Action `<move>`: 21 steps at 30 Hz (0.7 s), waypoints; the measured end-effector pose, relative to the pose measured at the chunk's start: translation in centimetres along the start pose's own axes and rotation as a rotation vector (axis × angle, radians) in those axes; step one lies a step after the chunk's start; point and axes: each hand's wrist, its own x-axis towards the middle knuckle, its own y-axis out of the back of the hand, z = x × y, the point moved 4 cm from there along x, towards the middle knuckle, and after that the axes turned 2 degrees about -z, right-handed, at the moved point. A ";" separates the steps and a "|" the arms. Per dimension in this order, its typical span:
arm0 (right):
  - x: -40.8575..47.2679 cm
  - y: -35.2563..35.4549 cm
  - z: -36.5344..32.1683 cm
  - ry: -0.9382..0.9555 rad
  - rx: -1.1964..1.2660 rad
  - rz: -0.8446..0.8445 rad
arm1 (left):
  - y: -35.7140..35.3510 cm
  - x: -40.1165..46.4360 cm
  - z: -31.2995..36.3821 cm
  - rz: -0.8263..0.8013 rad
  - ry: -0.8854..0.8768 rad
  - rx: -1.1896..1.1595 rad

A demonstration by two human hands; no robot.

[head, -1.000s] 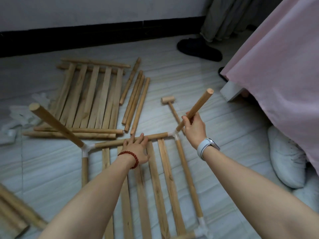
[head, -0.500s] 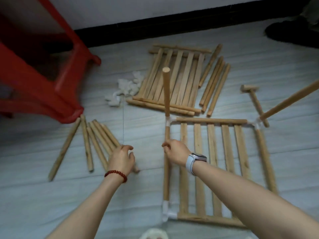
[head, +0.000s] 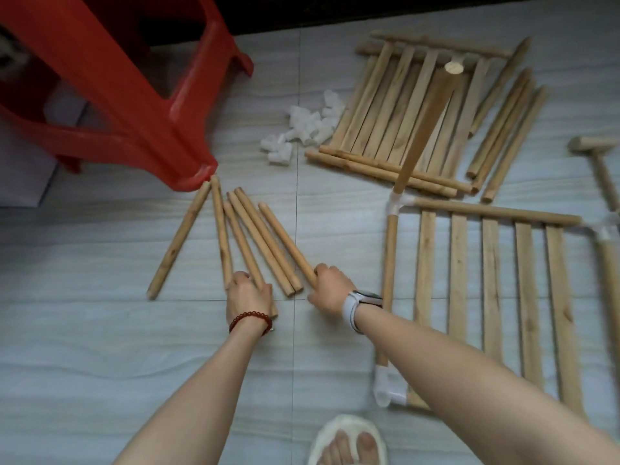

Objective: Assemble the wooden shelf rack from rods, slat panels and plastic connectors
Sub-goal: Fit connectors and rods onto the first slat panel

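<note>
Both hands were at the near ends of floor rods running up-left: right hand [head: 330, 290] fingers curled around the rightmost rod [head: 285, 239], left hand [head: 248, 295] gripping its neighbour [head: 240, 239].

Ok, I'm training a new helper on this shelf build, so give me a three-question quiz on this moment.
1. True or false: the right hand grips a loose rod.
2. What lies between the red stool and the spare slat panel?
A. white connectors
B. a mallet
C. a shoe
3. Fill in: the upright rod stands in a white ____ at the frame's corner.

Key: 1 true; 2 A; 3 connector.
</note>
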 end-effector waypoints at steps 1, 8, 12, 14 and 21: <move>-0.2 0.4 0.4 -0.043 0.186 -0.049 | -0.1 0.1 0.1 0.007 0.028 -0.021; -6.0 4.7 3.3 -0.176 0.651 -0.232 | 0.2 -1.4 0.0 -0.059 0.169 -0.257; -9.6 7.3 4.5 -0.106 0.484 -0.049 | 0.6 -4.4 -0.1 -0.130 0.160 -0.504; -12.1 9.0 4.7 -0.034 0.430 0.130 | 1.0 -6.2 0.7 -0.161 0.092 -0.582; -21.7 14.7 6.7 0.125 0.371 0.555 | 2.8 -14.9 8.4 -0.405 -0.359 -0.613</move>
